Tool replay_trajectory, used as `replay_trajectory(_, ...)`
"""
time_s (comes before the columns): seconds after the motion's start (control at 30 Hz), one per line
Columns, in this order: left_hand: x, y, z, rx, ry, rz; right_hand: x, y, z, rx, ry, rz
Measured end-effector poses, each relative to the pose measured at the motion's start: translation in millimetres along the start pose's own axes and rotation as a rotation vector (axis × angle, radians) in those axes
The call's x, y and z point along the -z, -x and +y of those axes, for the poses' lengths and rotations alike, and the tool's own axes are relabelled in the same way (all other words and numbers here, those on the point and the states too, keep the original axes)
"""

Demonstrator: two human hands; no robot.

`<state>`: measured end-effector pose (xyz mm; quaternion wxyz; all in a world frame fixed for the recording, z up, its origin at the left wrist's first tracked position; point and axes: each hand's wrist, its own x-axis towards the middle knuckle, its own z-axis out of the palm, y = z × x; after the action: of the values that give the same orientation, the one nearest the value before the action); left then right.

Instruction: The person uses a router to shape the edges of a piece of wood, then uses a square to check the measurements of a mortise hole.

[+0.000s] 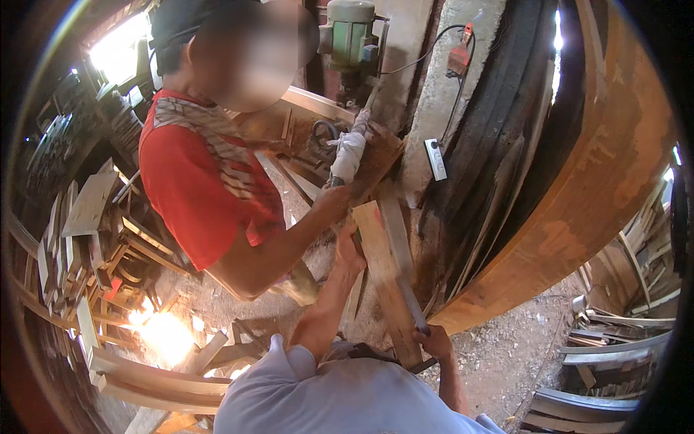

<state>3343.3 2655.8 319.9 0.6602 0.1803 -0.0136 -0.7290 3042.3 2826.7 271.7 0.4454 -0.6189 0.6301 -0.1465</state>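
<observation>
A pale plank (383, 271) lies between the person's two hands, its long axis running away from the body, the near end close to the front of the grey shirt (361, 398) and the far end aimed up the view and slightly left, towards the co-worker and the machine with a green motor (350, 40). A narrow grey strip (405, 275) runs along the plank's right side in nearly the same direction, its near end down at the person's right hand (436, 343), whose fingers are curled firmly around it. The left hand (349, 252) is at the plank's left edge, near the far end; its fingers are partly hidden, so I cannot tell whether they are clamped on the wood or only resting against it. Just beyond the plank's far end, a co-worker in a red shirt (195, 181) leans in from the left, arms reaching to a handle wrapped in white cloth (349, 155). To the right of the machine, a red-handled brush (460, 58) hangs above a white socket strip (436, 160), and a broad curved board (549, 224) sweeps along the right side. Stacked timber (90, 217) fills the left, with more boards (614, 354) piled at the lower right
</observation>
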Motion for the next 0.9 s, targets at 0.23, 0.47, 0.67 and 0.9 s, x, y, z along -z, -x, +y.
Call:
replay_trajectory(0.23,46,3,-32,0.014,-0.109,-0.006,1,-2,58,-0.131,0.024,-0.070)
replay_trajectory(0.47,84,34,-66,0.149,-0.355,0.170,-32,13,182,0.074,0.187,-0.059)
replay_trajectory(0.67,96,64,-47,0.110,-0.253,0.080,-36,21,135,-0.167,0.219,-0.200)
replay_trajectory(0.9,117,69,-37,0.051,-0.280,0.118,-38,18,107,-0.090,0.317,-0.244)
